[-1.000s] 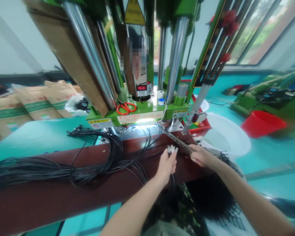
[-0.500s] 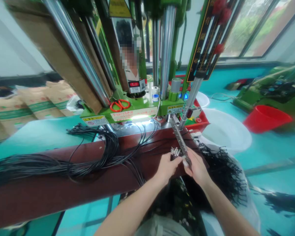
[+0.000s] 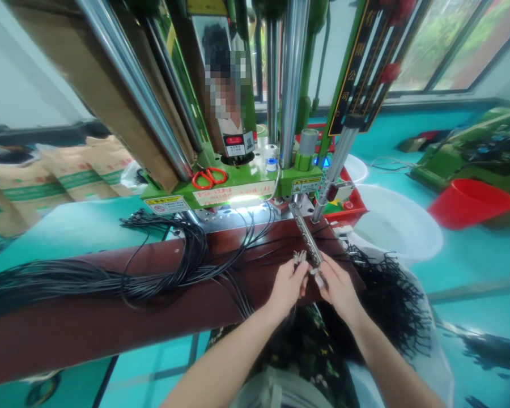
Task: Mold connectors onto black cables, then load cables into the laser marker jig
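Note:
My left hand [image 3: 284,288] is closed around a bunch of small metal pieces [image 3: 300,258], whose silvery tips stick up above the fingers. Beside it, my right hand [image 3: 340,286] grips the near end of a slim metal bar [image 3: 308,240] with a row of small holes or slots. The bar slants away toward the base of a green press [image 3: 255,190]. At the bar's near end, a small pale piece [image 3: 316,273] shows between the two hands; its kind is too blurred to tell. Black cables [image 3: 165,277] lie on the brown board to the left.
Red-handled scissors [image 3: 209,178] rest on the press's green plate. To the right of the brown board [image 3: 153,328], a white bag [image 3: 436,340] holds black moulded parts [image 3: 391,300]. Behind it are a white tub [image 3: 399,224] and a red bucket [image 3: 471,204].
Both hands stay at the bar's near end. My left hand has shifted slightly left, a little apart from the bar. The whole view has shifted slightly.

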`<action>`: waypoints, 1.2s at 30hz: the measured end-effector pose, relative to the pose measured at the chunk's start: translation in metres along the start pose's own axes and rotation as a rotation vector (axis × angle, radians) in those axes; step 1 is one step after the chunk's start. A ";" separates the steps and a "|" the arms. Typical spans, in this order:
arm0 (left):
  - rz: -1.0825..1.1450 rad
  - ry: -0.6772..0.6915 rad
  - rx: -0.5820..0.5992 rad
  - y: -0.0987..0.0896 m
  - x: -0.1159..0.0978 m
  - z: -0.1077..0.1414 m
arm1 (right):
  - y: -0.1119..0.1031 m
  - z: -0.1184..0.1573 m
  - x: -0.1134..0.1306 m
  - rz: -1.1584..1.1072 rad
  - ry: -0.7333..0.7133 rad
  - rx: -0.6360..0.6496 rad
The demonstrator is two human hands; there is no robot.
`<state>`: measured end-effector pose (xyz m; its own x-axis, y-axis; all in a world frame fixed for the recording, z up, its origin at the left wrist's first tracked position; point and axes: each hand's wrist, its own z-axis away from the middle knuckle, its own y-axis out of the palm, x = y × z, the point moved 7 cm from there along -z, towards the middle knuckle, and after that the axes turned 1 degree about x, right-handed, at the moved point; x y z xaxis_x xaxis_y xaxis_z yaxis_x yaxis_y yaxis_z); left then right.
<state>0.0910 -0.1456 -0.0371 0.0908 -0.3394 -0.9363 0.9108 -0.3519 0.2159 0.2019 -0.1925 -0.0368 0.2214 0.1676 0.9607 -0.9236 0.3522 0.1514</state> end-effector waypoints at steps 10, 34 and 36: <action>0.085 -0.126 0.084 0.006 -0.004 -0.006 | -0.005 -0.003 -0.003 -0.100 0.073 0.016; 0.000 0.047 -0.051 -0.015 -0.012 -0.015 | -0.006 -0.005 -0.004 -0.107 0.196 -0.008; -0.012 0.053 -0.074 -0.017 -0.011 -0.016 | -0.005 -0.004 -0.002 -0.101 0.197 -0.006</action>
<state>0.0810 -0.1226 -0.0351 0.0996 -0.2881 -0.9524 0.9391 -0.2892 0.1856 0.2071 -0.1907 -0.0401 0.3701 0.3078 0.8765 -0.8918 0.3821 0.2424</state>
